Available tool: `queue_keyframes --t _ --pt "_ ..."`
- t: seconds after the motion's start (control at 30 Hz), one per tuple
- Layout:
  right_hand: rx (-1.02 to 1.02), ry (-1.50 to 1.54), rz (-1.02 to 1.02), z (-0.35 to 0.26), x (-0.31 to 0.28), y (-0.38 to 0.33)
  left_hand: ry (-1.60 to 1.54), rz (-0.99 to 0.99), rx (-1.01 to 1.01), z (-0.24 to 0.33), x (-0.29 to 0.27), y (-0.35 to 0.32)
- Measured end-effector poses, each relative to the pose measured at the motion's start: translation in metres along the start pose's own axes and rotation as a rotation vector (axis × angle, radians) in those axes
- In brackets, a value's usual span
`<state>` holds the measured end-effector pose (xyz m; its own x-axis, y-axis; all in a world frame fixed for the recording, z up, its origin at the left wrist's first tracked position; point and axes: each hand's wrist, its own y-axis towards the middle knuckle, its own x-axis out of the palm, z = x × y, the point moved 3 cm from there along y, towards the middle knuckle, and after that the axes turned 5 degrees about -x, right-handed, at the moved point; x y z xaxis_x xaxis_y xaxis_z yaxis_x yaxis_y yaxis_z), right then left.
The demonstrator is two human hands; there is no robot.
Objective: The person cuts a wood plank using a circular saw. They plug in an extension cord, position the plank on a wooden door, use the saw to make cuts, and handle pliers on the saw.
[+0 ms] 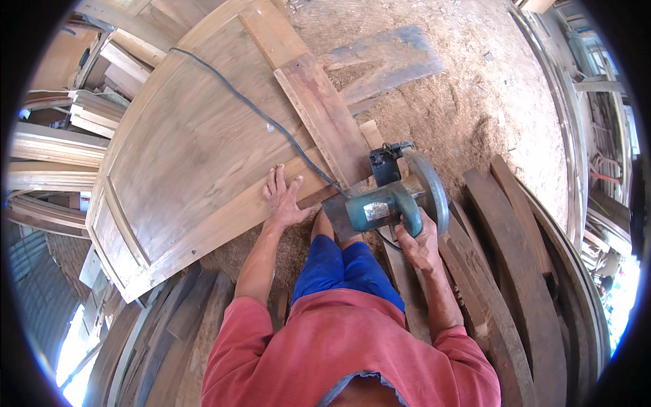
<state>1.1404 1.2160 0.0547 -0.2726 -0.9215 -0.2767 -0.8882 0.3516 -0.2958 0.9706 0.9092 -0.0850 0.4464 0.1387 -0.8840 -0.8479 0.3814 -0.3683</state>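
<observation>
My right hand is wrapped round the rear handle of a teal circular saw, its round guard facing right. The saw is at the right end of a large framed wooden panel; whether its blade touches wood I cannot tell. My left hand lies with fingers spread on the near edge rail of that panel. A reddish-brown board lies across the panel's right end, just beyond the saw. The saw's dark power cord runs over the panel's face.
Sawdust covers the floor, where a flat grey board lies beyond the panel. Long dark planks are stacked close at my right, others at my left. More timber is piled at the far left.
</observation>
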Motion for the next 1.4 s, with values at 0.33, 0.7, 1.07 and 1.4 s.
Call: queue_keyframes --t 0.33,0.7,1.07,1.4 --pt "-0.06 -0.01 -0.1 0.003 0.031 0.016 -0.017 0.038 0.034 -0.005 0.003 0.0" --pt "-0.103 -0.091 -0.177 0.018 0.051 0.02 -0.067 0.145 0.099 -0.005 0.004 0.0" --pt "-0.092 -0.082 -0.191 0.033 0.062 0.022 -0.036 0.119 0.083 -0.006 0.006 0.001" --pt "-0.128 -0.085 -0.217 0.036 0.065 0.031 -0.039 0.099 0.072 -0.007 0.006 0.001"
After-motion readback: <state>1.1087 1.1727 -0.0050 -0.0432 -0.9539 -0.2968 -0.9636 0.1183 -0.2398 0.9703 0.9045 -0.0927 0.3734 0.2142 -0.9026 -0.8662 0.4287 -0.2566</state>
